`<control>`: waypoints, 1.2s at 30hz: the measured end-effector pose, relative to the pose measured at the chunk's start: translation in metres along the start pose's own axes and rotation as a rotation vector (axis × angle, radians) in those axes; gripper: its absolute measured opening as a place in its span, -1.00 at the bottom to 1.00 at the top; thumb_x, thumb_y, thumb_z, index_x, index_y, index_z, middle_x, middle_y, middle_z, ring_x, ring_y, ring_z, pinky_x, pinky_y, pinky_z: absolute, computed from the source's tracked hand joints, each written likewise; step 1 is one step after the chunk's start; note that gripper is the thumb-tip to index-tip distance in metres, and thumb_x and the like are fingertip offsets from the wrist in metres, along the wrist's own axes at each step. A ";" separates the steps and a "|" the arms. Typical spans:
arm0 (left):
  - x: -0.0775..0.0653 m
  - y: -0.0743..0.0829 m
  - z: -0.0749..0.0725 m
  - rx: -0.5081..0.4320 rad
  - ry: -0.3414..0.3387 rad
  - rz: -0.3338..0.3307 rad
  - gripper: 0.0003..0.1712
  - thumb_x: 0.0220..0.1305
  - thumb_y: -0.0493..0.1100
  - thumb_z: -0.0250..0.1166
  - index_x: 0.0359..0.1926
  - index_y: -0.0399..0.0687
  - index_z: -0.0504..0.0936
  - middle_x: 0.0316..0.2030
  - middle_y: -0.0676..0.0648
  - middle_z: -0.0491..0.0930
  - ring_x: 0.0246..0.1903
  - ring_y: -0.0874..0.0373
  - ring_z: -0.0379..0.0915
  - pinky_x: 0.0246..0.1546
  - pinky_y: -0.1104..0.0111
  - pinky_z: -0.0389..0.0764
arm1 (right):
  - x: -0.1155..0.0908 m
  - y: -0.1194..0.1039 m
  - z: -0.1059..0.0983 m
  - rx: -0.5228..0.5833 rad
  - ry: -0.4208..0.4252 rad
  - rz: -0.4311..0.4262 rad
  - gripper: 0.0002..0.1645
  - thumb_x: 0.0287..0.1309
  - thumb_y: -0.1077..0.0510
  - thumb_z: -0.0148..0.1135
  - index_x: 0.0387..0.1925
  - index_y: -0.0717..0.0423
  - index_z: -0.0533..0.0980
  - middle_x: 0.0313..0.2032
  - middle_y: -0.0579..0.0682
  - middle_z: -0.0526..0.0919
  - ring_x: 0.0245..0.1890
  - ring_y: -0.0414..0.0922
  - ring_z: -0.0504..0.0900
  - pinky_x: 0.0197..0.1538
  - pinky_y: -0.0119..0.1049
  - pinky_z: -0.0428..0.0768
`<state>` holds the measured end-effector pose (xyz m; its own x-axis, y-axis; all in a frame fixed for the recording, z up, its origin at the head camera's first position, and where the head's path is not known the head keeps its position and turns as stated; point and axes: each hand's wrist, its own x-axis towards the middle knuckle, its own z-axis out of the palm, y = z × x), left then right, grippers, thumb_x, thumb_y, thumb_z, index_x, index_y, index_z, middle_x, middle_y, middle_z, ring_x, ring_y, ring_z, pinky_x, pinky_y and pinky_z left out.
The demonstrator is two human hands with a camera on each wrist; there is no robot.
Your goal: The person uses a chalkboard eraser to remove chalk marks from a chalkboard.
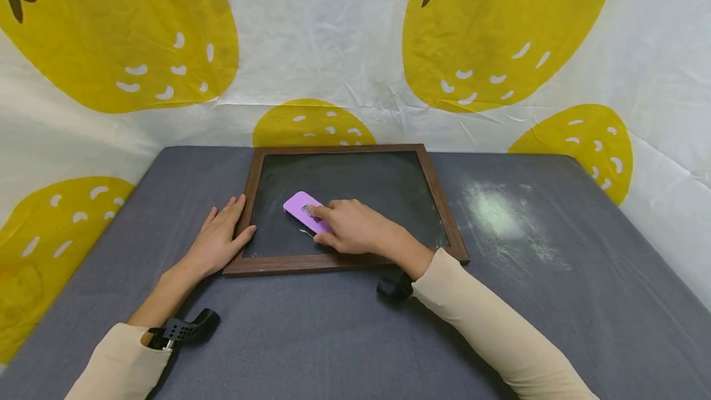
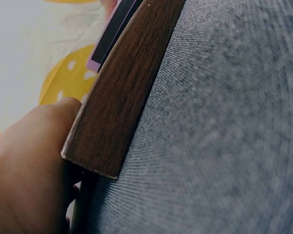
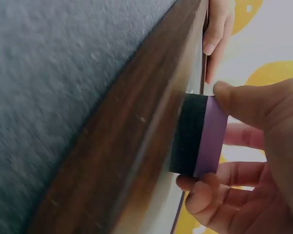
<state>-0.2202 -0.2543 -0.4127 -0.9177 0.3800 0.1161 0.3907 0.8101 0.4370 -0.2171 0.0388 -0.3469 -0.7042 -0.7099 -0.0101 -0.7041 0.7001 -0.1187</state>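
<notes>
A small chalkboard (image 1: 372, 181) with a brown wooden frame (image 2: 122, 92) lies flat on the cloth-covered table. My right hand (image 1: 355, 227) grips a purple board eraser (image 1: 297, 204) over the left part of the board, thumb and fingers on its opposite sides. In the right wrist view the dark felt layer (image 3: 189, 131) of the eraser faces the board. My left hand (image 1: 216, 242) rests at the frame's left side, fingers stretched out and thumb over the frame. A thin pale chalk mark (image 1: 306, 233) shows just beneath the eraser.
Pale chalk dust (image 1: 497, 212) is smeared on the dark grey tablecloth (image 1: 311, 332) right of the board. Behind the table hangs a white curtain (image 1: 322, 36) with yellow fruit prints. Black camera straps (image 1: 191, 328) sit on both wrists.
</notes>
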 end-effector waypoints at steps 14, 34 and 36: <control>-0.002 -0.002 0.000 -0.022 0.006 0.005 -0.18 0.45 0.03 0.04 0.45 -0.39 -0.06 0.39 -0.41 0.01 0.40 -0.24 -0.14 0.36 -0.11 -0.23 | -0.004 0.021 -0.007 0.016 -0.056 -0.107 -0.35 0.31 0.08 0.16 0.39 -0.21 0.26 -0.19 -0.02 0.45 -0.22 -0.11 0.35 -0.13 -0.33 0.40; -0.003 0.001 0.001 0.019 0.006 -0.006 -0.19 0.46 0.03 0.02 0.44 -0.41 -0.05 0.39 -0.43 0.02 0.40 -0.25 -0.13 0.35 -0.11 -0.20 | -0.037 0.028 -0.004 0.003 -0.009 -0.256 -0.36 0.29 0.08 0.19 0.38 -0.14 0.30 -0.14 0.00 0.48 -0.21 -0.13 0.39 -0.12 -0.35 0.46; -0.003 0.001 0.001 0.022 0.009 -0.006 -0.19 0.46 0.03 0.02 0.45 -0.41 -0.05 0.39 -0.42 0.02 0.40 -0.25 -0.13 0.35 -0.11 -0.20 | -0.041 0.027 -0.005 -0.008 -0.005 -0.261 -0.35 0.29 0.07 0.20 0.38 -0.14 0.30 -0.13 -0.01 0.48 -0.20 -0.13 0.40 -0.12 -0.35 0.48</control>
<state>-0.2170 -0.2543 -0.4134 -0.9206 0.3713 0.1212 0.3866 0.8220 0.4181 -0.2077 0.0877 -0.3452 -0.4981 -0.8670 0.0153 -0.8627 0.4937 -0.1098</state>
